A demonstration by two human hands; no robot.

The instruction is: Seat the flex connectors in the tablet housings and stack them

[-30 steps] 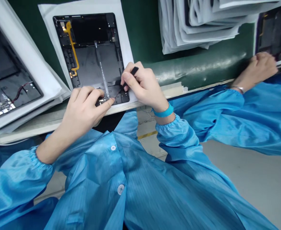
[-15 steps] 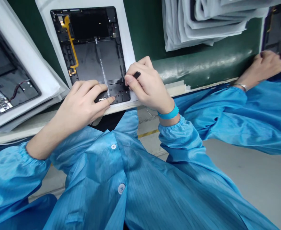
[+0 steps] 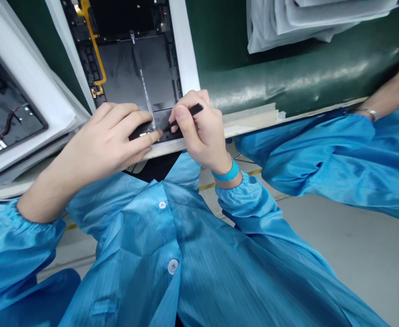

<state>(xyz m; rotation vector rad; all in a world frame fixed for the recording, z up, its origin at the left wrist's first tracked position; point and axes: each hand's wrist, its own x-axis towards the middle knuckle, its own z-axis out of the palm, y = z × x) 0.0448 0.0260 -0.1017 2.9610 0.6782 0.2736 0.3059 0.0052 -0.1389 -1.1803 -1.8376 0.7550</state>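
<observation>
An opened tablet housing (image 3: 120, 68) lies in front of me, with an orange flex cable (image 3: 96, 50) along its left side and a thin grey ribbon cable (image 3: 143, 84) down its middle. My left hand (image 3: 107, 141) rests on the near edge, fingers stretched, the fingertips at the ribbon cable's lower end. Pinched in my right hand (image 3: 201, 129) is a slim black stick-like tool (image 3: 195, 109), flat at its back end. Its narrow front end points down to the housing's near edge beside my left fingertip. Whether the tip touches a part cannot be made out.
To the left, another opened tablet housing (image 3: 12, 113) lies on stacked white foam sheets (image 3: 54, 131). A pile of white foam sleeves (image 3: 308, 22) stands at the back right of the green mat (image 3: 226, 54). A co-worker's hand (image 3: 395, 84) reaches in from the right.
My right hand has moved left along the housing's near edge, bringing the black tool to my left fingertips. My left hand stays in place on the housing. The camera view has shifted slightly.
</observation>
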